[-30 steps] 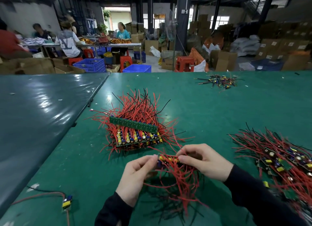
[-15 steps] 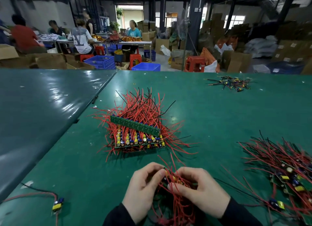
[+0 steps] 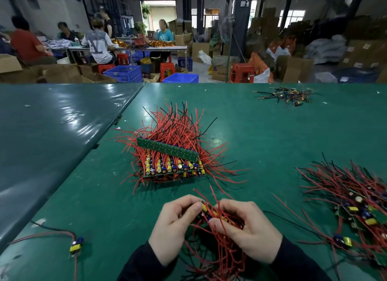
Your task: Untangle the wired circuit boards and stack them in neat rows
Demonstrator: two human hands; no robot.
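Both of my hands hold a small bundle of wired circuit boards [image 3: 211, 214] low in the middle of the view, its red and black wires hanging toward me. My left hand [image 3: 176, 224] grips the bundle's left end with curled fingers. My right hand [image 3: 249, 228] pinches its right side. Beyond them a neat stack of boards [image 3: 171, 165] lies on the green table [image 3: 261, 134], topped by a long green strip board, red wires fanning out behind it. A tangled heap of boards [image 3: 360, 207] lies at the right.
A single loose board with wires [image 3: 76, 244] lies at the front left. A small pile of wired parts [image 3: 287, 96] sits at the far right of the table. A darker table [image 3: 41, 134] adjoins on the left. People sit at tables in the background.
My hands have drawn together and come closer to me, closing round the bundle. The view has shifted slightly, so the stack sits further from my hands.
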